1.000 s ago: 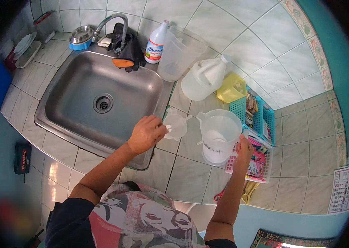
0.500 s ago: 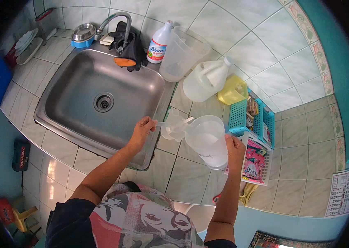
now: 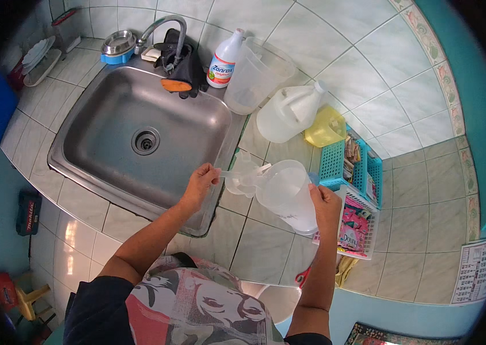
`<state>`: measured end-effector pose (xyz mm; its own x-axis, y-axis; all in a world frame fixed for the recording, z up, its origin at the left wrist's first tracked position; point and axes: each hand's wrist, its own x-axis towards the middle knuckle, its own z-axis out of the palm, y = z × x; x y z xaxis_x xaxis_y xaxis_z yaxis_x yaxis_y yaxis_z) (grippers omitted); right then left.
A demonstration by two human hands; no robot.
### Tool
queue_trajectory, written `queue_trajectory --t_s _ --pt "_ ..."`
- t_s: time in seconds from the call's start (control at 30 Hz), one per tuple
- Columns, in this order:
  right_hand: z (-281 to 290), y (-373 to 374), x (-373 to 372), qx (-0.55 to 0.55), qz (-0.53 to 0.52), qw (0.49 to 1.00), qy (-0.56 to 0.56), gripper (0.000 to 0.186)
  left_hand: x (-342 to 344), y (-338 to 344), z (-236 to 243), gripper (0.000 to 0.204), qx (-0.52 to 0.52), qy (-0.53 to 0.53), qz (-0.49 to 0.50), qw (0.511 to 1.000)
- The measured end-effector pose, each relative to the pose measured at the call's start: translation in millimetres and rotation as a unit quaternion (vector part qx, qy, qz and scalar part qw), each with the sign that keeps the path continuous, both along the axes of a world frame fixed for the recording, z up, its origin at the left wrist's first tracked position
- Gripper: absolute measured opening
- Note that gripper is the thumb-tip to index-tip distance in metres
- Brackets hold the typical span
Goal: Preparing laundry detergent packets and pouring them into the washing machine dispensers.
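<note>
My left hand (image 3: 201,183) is closed round the thin handle of a clear plastic cup (image 3: 239,179), held just off the sink's right edge. My right hand (image 3: 326,208) grips the right side of a translucent white tub (image 3: 289,198) with faint handwriting on its wall. The tub leans left, and its rim meets or overlaps the cup. Any liquid passing between the two is too clear to make out. A small white tip (image 3: 263,169) shows at the tub's upper left rim; what it belongs to is unclear.
To the left lies a steel sink (image 3: 105,126) with a curved faucet (image 3: 181,40). Behind stand a white bottle (image 3: 223,63), a clear pitcher (image 3: 251,80), a large jug (image 3: 286,112) and a yellow container (image 3: 326,126). Blue baskets (image 3: 333,161) and a white basket (image 3: 372,227) of sachets sit right.
The tub has tipped slightly further left, its base shifting a little. Both hands keep their holds and have barely moved.
</note>
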<state>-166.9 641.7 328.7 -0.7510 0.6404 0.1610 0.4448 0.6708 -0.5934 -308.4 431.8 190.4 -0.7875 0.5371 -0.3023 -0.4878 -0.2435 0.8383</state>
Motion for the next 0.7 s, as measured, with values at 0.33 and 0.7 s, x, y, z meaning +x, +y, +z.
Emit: queue_trajectory --t_s 0.33,0.7 --pt "3.5 -0.4 -3.8 0.048 0.024 0.999 0.004 0.035 0.4 1.3 -9.0 0.02 0.008 0.018 0.01 1.0" --pt "6.8 -1.9 -6.0 0.066 0.03 0.997 0.002 0.033 0.1 1.5 -7.5 0.02 0.013 0.021 0.008 1.0"
